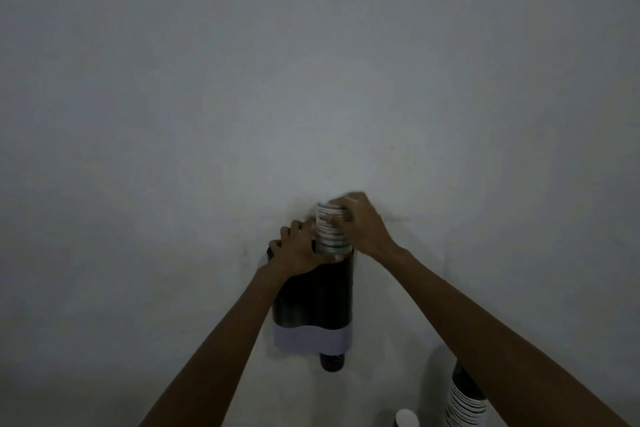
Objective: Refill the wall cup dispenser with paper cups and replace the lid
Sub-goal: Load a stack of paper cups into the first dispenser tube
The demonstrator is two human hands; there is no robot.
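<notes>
A dark wall cup dispenser with a pale band across its lower part hangs on the grey wall. A stack of paper cups sticks up out of its open top. My right hand is closed around the upper part of that stack. My left hand grips the dispenser's top left edge, beside the stack. A dark cup bottom pokes out under the dispenser. No lid can be told apart in the dim light.
A second stack of paper cups stands at the lower right, partly behind my right forearm. A small white round object sits at the bottom edge beside it. The wall fills the remaining view.
</notes>
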